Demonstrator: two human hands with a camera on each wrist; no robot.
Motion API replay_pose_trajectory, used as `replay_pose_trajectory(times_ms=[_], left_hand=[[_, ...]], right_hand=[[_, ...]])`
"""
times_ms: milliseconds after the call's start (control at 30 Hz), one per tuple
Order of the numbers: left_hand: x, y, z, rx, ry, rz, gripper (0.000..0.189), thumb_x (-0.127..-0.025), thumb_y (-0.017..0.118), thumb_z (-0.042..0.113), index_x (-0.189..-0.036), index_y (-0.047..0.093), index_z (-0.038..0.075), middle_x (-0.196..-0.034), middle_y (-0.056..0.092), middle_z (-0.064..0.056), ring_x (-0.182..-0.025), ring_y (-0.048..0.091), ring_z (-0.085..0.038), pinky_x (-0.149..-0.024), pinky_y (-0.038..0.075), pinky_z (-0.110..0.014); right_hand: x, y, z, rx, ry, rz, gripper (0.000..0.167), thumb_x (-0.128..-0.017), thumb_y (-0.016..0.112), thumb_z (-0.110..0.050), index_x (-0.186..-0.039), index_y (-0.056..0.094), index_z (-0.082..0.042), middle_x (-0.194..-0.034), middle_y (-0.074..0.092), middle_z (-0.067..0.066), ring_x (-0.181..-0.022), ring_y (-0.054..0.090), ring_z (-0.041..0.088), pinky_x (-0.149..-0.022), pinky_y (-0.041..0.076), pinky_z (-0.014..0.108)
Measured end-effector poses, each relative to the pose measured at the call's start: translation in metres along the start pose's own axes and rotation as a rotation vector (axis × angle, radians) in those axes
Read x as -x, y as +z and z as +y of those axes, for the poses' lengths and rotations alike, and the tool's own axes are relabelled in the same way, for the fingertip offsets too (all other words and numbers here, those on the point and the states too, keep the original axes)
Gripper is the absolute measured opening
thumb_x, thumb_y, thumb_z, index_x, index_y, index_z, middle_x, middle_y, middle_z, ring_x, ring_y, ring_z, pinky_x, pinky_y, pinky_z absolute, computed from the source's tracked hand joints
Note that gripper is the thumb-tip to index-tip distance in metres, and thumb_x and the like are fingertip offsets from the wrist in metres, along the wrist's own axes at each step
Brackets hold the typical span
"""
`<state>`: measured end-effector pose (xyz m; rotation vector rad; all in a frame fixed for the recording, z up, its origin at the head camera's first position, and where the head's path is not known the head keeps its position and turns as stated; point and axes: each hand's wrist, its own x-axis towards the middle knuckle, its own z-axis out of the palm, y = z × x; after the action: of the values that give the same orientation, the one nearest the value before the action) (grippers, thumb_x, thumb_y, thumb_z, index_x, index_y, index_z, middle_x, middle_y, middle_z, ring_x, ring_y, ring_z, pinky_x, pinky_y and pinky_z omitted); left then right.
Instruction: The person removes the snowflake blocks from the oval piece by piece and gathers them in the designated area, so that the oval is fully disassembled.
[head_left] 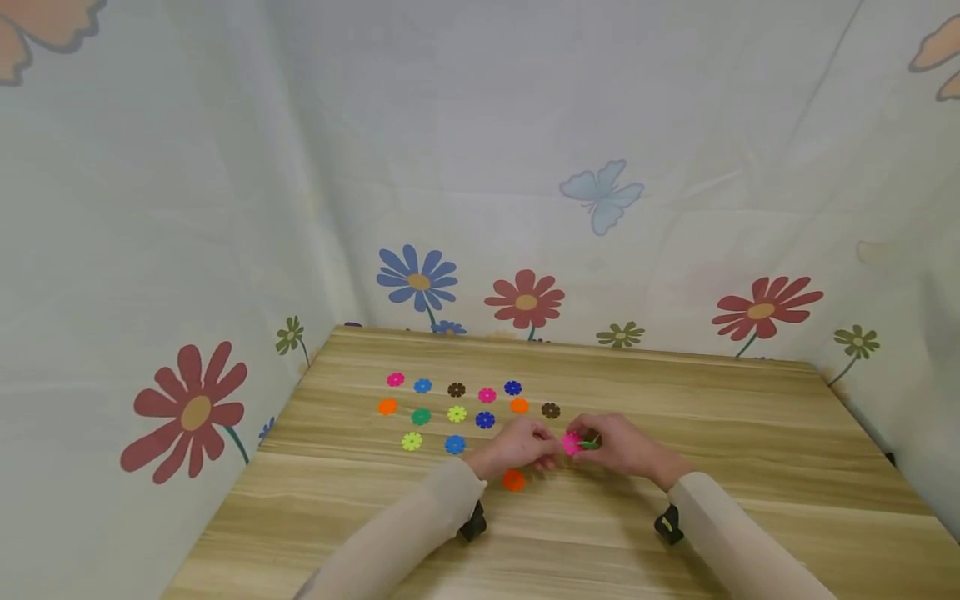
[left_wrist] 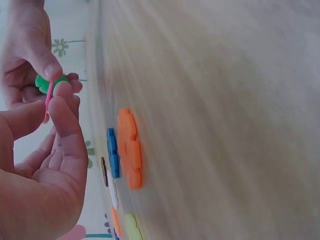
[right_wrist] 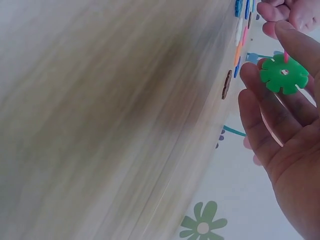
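A pink flower-shaped disc [head_left: 572, 443] with a notched edge is joined at an angle to a green notched disc [right_wrist: 284, 74], which has a small hole in its middle. My right hand [head_left: 621, 446] grips this pair, its thumb over the pink disc and its other fingers behind the green one. From the left, my left hand [head_left: 519, 447] meets it, thumb and index finger pinching the pink disc's edge in the left wrist view. Both hands are raised over the wooden table [head_left: 600, 533]. An orange disc [head_left: 513, 480] lies flat just below my left hand.
Several loose discs lie left of and beyond my hands, among them a brown disc [head_left: 551, 410], a blue disc [head_left: 455, 444], a yellow disc [head_left: 412, 442] and a green disc [head_left: 421, 416]. A flower-printed curtain [head_left: 480, 208] hangs behind the table.
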<state>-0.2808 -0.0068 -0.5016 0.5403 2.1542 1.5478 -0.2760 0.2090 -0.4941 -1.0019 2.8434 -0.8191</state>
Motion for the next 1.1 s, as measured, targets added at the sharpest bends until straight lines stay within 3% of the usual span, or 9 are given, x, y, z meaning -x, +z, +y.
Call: replay_pose_trajectory(times_ms=[367,767,1100], left_hand=[[-0.005,0.003,0.0,0.112,-0.045,0.0,0.016,-0.094,0.06,0.013,-0.09,0.069,0.0,-0.078,0.068,-0.008,-0.065,0.064,-0.013,-0.063,0.053,-0.028],[-0.004,0.002,-0.002,0.121,-0.04,0.036,0.014,-0.093,0.061,0.013,-0.091,0.068,0.001,-0.078,0.068,-0.007,-0.065,0.064,-0.013,-0.063,0.053,-0.028],[0.0,-0.002,-0.002,0.131,-0.036,0.054,0.013,-0.092,0.061,0.011,-0.092,0.068,0.0,-0.083,0.068,-0.015,-0.067,0.065,-0.016,-0.063,0.053,-0.03]], right_hand=[[-0.004,0.002,0.0,-0.024,-0.034,-0.016,0.029,-0.082,0.075,-0.025,-0.107,0.063,-0.015,-0.096,0.065,-0.007,-0.085,0.061,0.008,-0.072,0.051,0.029],[-0.001,0.002,-0.002,-0.052,0.004,0.008,0.036,-0.083,0.074,-0.026,-0.112,0.06,-0.009,-0.093,0.066,-0.005,-0.084,0.062,0.011,-0.073,0.051,0.03],[0.008,0.0,0.003,-0.01,-0.044,0.081,0.009,-0.085,0.069,-0.004,-0.093,0.069,-0.008,-0.088,0.068,0.001,-0.075,0.06,0.007,-0.065,0.05,0.026]])
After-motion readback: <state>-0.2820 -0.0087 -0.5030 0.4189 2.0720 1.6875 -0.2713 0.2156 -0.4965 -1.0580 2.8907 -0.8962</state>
